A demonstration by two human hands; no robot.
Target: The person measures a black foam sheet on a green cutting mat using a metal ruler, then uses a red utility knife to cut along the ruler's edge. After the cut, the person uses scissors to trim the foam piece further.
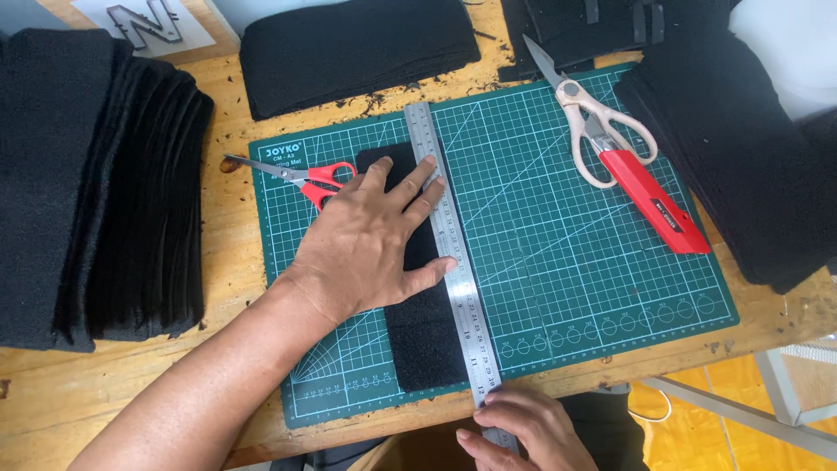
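Observation:
A narrow strip of black felt [424, 336] lies lengthwise on a green cutting mat [558, 253]. A steel ruler [440, 187] runs along the strip's right edge, from the mat's far side past its near edge. My left hand [370, 244] lies flat on the felt, fingers spread, with the fingertips and thumb touching the ruler. My right hand [527, 432] grips the ruler's near end at the table edge, fingers curled over it.
Small red-handled scissors [301, 174] lie on the mat's left part. Cream-handled scissors [593, 122] and a red utility knife [649, 201] lie on its right. Stacks of black felt stand at the left [96, 183], back [357, 48] and right [732, 139]. The wooden table edge [610, 371] is near me.

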